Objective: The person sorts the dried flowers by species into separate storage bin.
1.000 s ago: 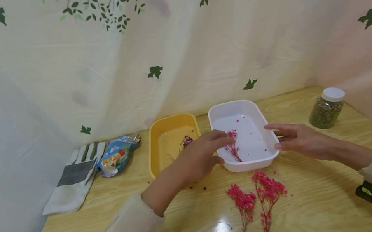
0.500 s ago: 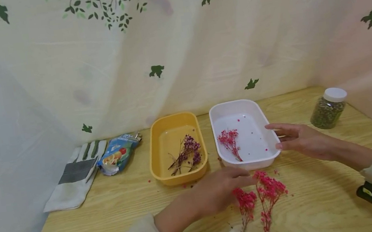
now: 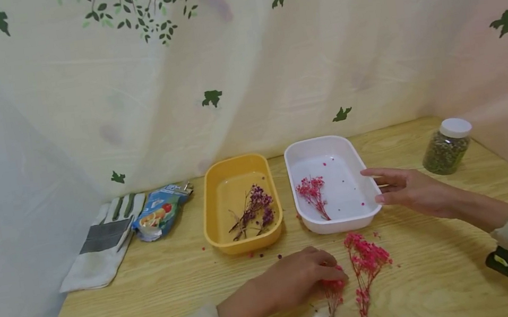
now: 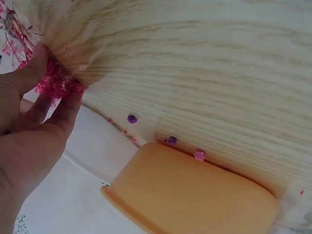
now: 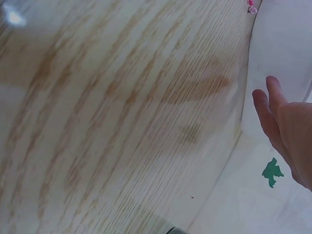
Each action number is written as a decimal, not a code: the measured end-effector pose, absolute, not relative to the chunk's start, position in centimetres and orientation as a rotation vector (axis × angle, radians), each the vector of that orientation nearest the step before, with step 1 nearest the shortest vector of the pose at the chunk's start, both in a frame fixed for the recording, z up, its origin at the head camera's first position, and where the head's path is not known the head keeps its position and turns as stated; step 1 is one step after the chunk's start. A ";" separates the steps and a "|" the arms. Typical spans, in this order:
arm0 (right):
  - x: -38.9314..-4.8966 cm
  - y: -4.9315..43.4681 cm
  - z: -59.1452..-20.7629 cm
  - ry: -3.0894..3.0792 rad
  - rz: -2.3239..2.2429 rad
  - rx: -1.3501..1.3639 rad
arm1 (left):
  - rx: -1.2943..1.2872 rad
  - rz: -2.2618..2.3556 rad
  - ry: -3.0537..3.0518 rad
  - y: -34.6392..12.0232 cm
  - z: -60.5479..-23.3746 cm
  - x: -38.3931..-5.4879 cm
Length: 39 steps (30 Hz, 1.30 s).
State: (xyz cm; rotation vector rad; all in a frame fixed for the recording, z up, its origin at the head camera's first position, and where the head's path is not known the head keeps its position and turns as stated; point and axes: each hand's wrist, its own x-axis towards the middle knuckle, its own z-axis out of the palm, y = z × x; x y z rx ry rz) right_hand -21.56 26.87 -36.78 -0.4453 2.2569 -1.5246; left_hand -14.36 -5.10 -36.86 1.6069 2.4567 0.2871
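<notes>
My left hand [image 3: 298, 278] is low over the table. Its thumb and fingers close round the head of a pink dried flower sprig [image 4: 56, 85], whose thin stem [image 3: 333, 311] trails toward the near edge. Just right of it lies another pink sprig [image 3: 366, 261]. Behind stands a white basin [image 3: 372, 212] with one pink sprig [image 3: 314, 196] inside. My right hand [image 3: 413, 194] touches that basin's right side with fingers extended; in the right wrist view two straight fingers [image 5: 268, 117] show beside the white wall. A yellow basin [image 3: 246, 245] holds purple dried flowers [image 3: 256, 206].
A jar [image 3: 446, 149] with a white lid stands at the back right. At the left lie a work glove [image 3: 102, 248] and a blue pouch [image 3: 160, 213]. Several loose blossoms [image 4: 171, 140] dot the table before the yellow basin. A printed curtain [image 3: 251, 62] hangs behind.
My left hand has moved from over the white basin down to the near pink sprig, and its fingers have come round the flower head. The right hand has stayed at the basin.
</notes>
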 end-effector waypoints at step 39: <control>-21.6 26.8 -37.1 2.213 -1.576 -0.470 | 1.617 0.396 2.669 -4.6 -31.8 -15.7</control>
